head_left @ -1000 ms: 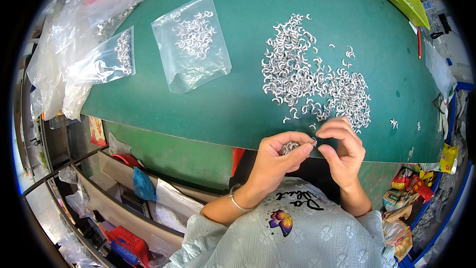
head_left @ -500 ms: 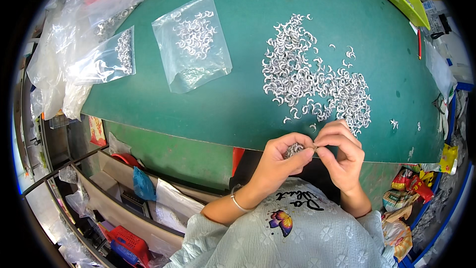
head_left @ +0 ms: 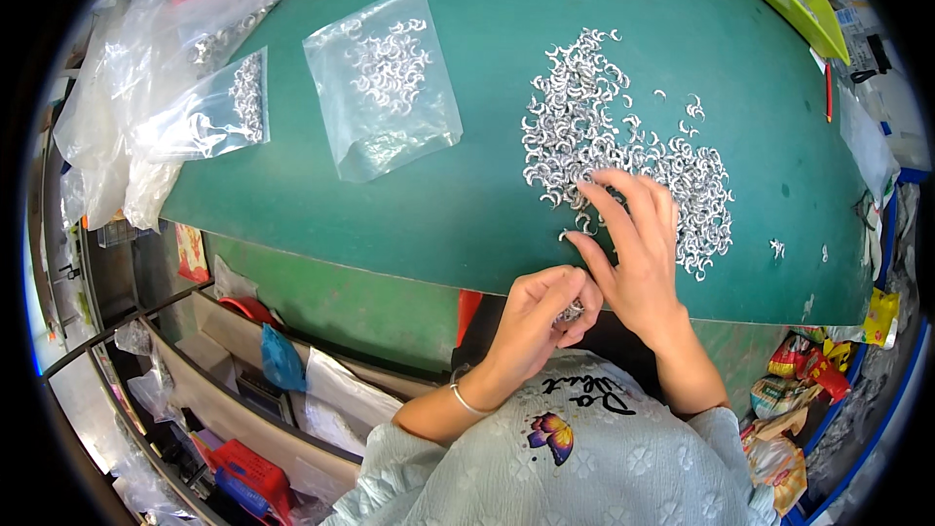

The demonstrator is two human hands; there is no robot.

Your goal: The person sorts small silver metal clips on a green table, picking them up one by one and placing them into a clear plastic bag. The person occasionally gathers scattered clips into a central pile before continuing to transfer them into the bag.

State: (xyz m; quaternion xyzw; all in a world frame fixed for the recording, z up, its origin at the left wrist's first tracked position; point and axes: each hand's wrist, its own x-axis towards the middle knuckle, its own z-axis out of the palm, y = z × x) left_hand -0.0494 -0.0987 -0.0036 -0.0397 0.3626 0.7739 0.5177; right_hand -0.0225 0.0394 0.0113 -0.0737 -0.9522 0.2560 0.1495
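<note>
From where I stand I count two hands. The left hand (head_left: 536, 317) is closed on a clutch of silver crescent pieces (head_left: 573, 312), too bunched to count. The right hand (head_left: 584, 209), thumb and fingers parted, is over one loose crescent heap (head_left: 575, 127) just beyond that grip; contact cannot be determined. One flat clear bag (head_left: 399, 146) lies farther off, leftward of the grip.

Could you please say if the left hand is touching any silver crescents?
Touching: the head view shows the left hand curled around several silver crescents.
</note>
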